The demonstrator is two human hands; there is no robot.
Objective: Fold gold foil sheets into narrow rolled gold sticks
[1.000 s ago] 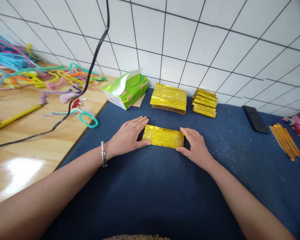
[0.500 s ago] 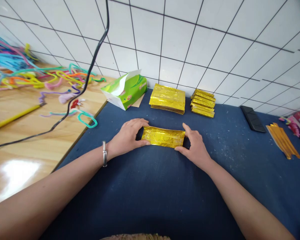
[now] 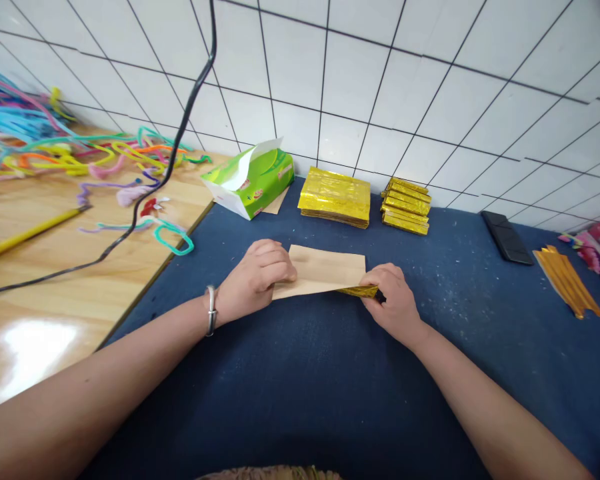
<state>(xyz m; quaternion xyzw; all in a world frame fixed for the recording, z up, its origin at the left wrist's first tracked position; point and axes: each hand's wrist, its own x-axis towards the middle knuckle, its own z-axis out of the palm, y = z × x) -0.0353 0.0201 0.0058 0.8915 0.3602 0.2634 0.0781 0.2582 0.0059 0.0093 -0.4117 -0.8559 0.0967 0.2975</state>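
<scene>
Currently, left hand [image 3: 269,272] pinches paper [image 3: 327,269] at left end, right hand [image 3: 391,293] at right. Gold stack [image 3: 334,195] sits behind paper.

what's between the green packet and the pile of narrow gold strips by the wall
In the head view, a stack of wider gold sheets sits between the green packet and the narrow strips.

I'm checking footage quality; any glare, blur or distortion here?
Head view: white glare on the wooden table, glints on the wide gold stack; head view: coloured stems at far left look soft; head view: wall tiles look skewed at right; head view: the brown paper looks matte.
</scene>
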